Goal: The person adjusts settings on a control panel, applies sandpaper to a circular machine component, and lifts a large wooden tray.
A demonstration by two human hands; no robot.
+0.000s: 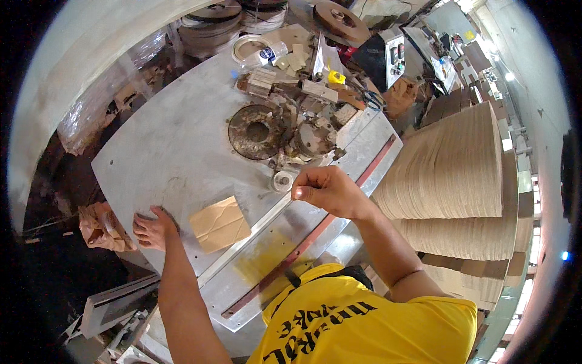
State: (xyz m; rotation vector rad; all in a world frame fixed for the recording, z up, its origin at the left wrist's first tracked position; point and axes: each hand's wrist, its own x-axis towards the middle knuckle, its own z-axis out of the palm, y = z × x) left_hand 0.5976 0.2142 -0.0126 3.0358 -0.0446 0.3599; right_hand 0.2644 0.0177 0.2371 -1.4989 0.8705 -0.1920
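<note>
My left hand (153, 229) rests at the left edge of the grey metal tabletop (176, 133), its fingers apart and the thumb stretched out, with nothing visible in it. To its right, a creased square of brown cardboard (220, 224) lies flat on the table. My right hand (327, 189) is raised over the table's front strip, thumb and fingertips pinched together; whatever it may hold is too small to make out. Beside those fingertips stands a small whitish roll (282, 181). Beyond it sits a machine head with a round, glue-stained disc (256, 131).
A red strip (297, 252) runs along the table's near edge. Tall stacks of cardboard sheets (445, 164) stand to the right. Scissors (373, 100), a yellow tape measure (336, 77) and a clear bottle (265, 55) lie at the back. A crumpled brown paper bag (103, 227) hangs off the left side.
</note>
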